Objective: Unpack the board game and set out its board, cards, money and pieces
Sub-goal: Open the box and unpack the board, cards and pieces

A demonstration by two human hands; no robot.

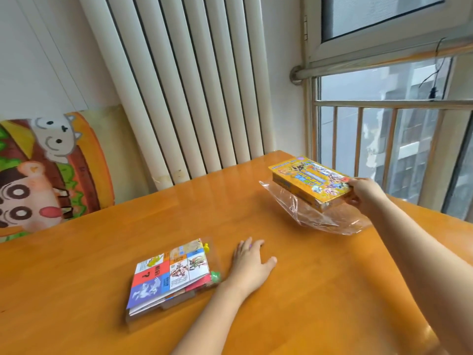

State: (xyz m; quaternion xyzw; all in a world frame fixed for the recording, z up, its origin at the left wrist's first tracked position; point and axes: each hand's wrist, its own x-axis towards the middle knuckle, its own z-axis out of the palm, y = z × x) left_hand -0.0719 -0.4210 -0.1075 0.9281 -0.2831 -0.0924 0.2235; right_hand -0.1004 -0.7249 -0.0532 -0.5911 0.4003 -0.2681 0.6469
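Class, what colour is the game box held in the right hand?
Golden yellow game box, head view.

wooden table [307,290], white radiator [179,85] behind it, cartoon burger cushion [46,172] at left, barred window [378,139] at right

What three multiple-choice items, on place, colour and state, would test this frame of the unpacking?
1. Where does the folded board lie?
A. on the table, just left of the left hand
B. on the windowsill
C. on the radiator

2. What colour is the game box, mainly?
A. blue
B. yellow
C. black

3. What is the right hand doing?
A. lying flat
B. gripping the game box by one end
C. pointing at the window

Answers:
1. A, the board lies on the wood beside the flat left hand.
2. B, its lid and sides are yellow.
3. B, the fingers curl round the box's end, over the clear wrap.
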